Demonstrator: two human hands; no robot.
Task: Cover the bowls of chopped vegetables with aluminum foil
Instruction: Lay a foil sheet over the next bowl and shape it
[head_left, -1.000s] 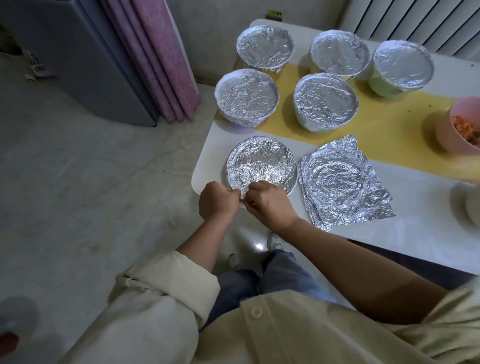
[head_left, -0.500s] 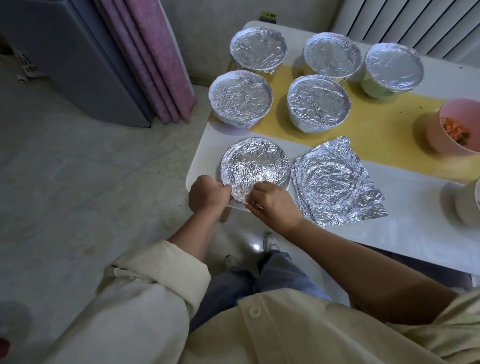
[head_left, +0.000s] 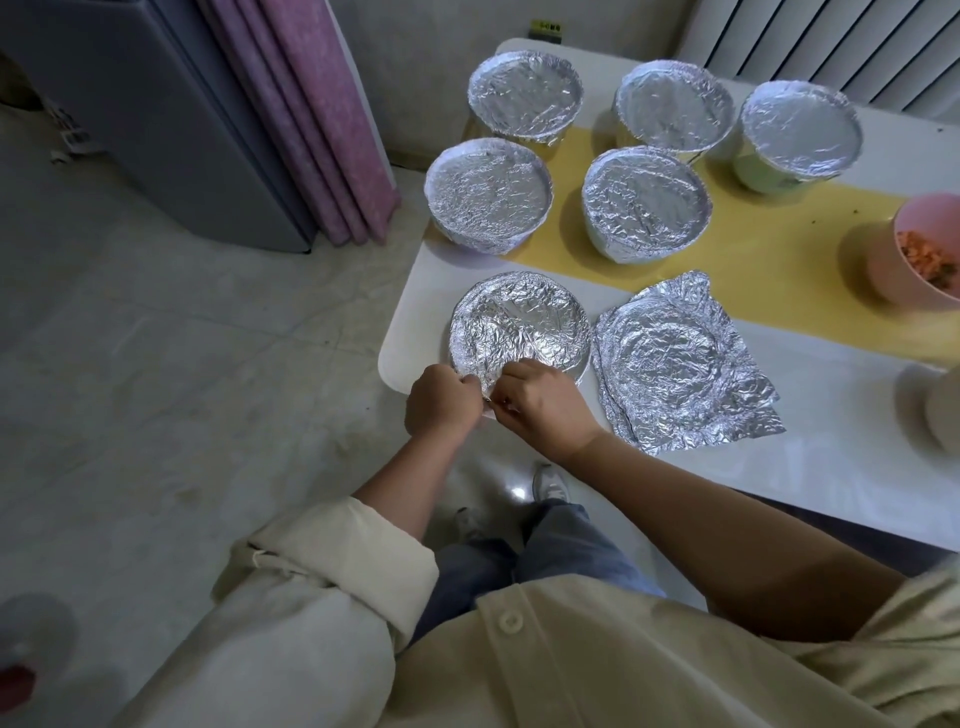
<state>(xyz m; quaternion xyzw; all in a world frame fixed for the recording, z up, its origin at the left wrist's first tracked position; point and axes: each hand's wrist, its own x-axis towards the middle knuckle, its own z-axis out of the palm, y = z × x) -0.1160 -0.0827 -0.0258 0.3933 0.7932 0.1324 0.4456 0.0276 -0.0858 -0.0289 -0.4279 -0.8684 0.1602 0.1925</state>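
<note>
A bowl-shaped sheet of aluminum foil (head_left: 519, 327) lies at the near left corner of the white table (head_left: 831, 457). My left hand (head_left: 439, 400) and my right hand (head_left: 545, 405) both pinch its near edge, fingers curled, close together. What lies under the foil is hidden. To its right is a loose, creased foil sheet (head_left: 680, 364), flat on the table. Several foil-covered bowls stand behind, among them one (head_left: 488, 195) at left and one (head_left: 647, 202) in the middle. An uncovered pink bowl (head_left: 924, 260) holding chopped orange vegetables sits at the right edge.
A yellow mat (head_left: 769, 244) runs under the back bowls. Part of a white bowl (head_left: 943, 410) shows at the far right. A grey cabinet (head_left: 145, 124) and pink folded panels (head_left: 317, 114) stand on the floor to the left. A radiator (head_left: 831, 47) is behind the table.
My hands stay pinched on the near edge of the foil, with the fingers working it slightly. The camera view has shifted a little.
</note>
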